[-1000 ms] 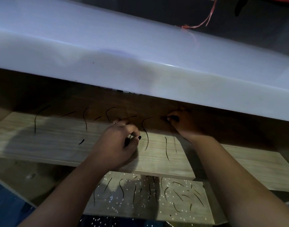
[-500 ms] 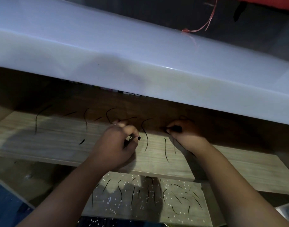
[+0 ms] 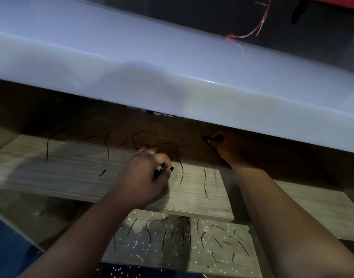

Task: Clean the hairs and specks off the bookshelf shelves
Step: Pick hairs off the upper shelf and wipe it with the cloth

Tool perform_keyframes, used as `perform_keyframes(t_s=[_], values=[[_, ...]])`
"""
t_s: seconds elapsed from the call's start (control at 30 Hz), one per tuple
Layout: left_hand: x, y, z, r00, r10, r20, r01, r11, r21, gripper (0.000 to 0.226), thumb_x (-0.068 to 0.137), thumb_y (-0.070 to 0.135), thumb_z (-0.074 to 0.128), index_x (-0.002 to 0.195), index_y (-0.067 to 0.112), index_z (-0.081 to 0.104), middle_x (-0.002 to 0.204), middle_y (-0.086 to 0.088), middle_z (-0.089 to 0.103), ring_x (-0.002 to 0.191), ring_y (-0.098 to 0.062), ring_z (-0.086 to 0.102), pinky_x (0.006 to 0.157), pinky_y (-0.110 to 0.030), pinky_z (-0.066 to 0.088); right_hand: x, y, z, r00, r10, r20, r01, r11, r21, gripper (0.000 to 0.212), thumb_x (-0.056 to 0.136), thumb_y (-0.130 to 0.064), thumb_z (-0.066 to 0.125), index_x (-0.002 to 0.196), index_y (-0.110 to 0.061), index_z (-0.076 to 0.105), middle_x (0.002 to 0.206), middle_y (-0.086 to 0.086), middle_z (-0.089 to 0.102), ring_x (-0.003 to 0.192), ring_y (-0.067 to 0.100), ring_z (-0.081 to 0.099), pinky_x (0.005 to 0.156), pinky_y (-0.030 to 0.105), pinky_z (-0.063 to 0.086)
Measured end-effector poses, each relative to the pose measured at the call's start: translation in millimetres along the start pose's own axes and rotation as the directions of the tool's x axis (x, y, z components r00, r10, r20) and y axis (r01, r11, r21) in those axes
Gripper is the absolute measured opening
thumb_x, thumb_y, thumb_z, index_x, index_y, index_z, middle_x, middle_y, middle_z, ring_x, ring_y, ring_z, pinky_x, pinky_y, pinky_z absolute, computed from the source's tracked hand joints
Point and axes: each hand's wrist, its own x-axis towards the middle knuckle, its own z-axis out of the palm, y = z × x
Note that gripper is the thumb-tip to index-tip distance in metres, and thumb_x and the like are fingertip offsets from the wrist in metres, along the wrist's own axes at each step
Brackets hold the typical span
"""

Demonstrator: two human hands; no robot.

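A light wood shelf [image 3: 57, 173] carries several long black hairs [image 3: 181, 165] across its width. My left hand [image 3: 146, 173] rests on the middle of the shelf with its fingers curled shut, pinching a small bunch of dark hairs [image 3: 159, 173]. My right hand [image 3: 222, 145] reaches deep into the shadow at the back of the shelf, fingertips pinched on something dark; I cannot make out what. A lower shelf [image 3: 240, 261] below shows several black hairs and many white specks [image 3: 172, 247].
A glossy white top board [image 3: 172, 67] overhangs the shelf and hides its back. A red thread [image 3: 250, 33] lies on it. A second wood shelf section [image 3: 320, 209] extends to the right. Dark floor shows at the lower left.
My right hand has moved further back and slightly right into the shadow under the white board. My left hand stays in place, still closed on the hairs.
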Motion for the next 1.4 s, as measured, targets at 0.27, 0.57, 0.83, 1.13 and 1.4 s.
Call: perform_keyframes(t_s=[0.27,0.57,0.83,1.13,1.4], values=[[-0.2,0.4,0.0,0.999,-0.006,-0.031,0.006,1.0,-0.021,0.012,0.089,0.031,0.059,0.093,0.024,0.068,0.085,0.006,0.057,0.082,-0.012,0.051,0.066,-0.028,0.034,-12.5,1.2,-5.5,1.0,-0.012,0.006,0.012,0.999,-0.046,0.022,0.092,-0.026,0.062,0.11,-0.014,0.065,0.111,0.003,0.057,0.11,0.021,0.052,0.086,0.023,0.033],[1.0,-1.3,2.2,1.0,-0.011,-0.02,0.011,1.0,-0.023,0.021,0.084,0.037,0.052,0.091,0.026,0.068,0.082,0.009,0.054,0.081,-0.01,0.049,0.065,-0.018,0.031,-58.9,-5.9,-13.7,0.988,-0.113,0.105,0.137,0.955,-0.265,0.018,0.09,-0.036,0.062,0.1,-0.024,0.071,0.102,-0.007,0.051,0.097,0.011,0.049,0.088,0.025,0.039],[0.8,0.5,0.2,1.0,-0.013,-0.005,0.013,1.0,-0.027,0.017,0.084,0.036,0.053,0.089,0.027,0.067,0.086,0.008,0.056,0.084,-0.011,0.05,0.069,-0.03,0.041,-17.3,-4.0,3.4,0.991,-0.13,-0.022,0.124,0.978,-0.168,0.017,0.091,-0.029,0.063,0.102,-0.019,0.069,0.112,0.003,0.065,0.105,0.02,0.058,0.085,0.025,0.04],[-0.1,1.0,-1.1,0.999,-0.021,-0.03,0.02,0.999,-0.031,0.019,0.084,0.037,0.054,0.088,0.025,0.068,0.085,0.008,0.057,0.086,-0.013,0.051,0.07,-0.033,0.045,-5.9,16.1,-9.8,0.996,-0.006,-0.091,-0.014,0.975,-0.221,0.031,0.094,-0.035,0.057,0.115,-0.014,0.065,0.122,0.008,0.059,0.116,0.026,0.052,0.094,0.026,0.035],[-0.2,2.4,0.0,0.998,-0.053,-0.022,0.052,0.998,-0.03,0.011,0.091,0.032,0.06,0.097,0.027,0.068,0.091,0.006,0.058,0.086,-0.011,0.051,0.068,-0.03,0.042,-18.9,-5.4,7.3,0.992,-0.068,-0.11,0.035,0.959,-0.282,0.027,0.091,-0.036,0.06,0.107,-0.015,0.069,0.116,0.01,0.064,0.109,0.029,0.059,0.092,0.034,0.044]])
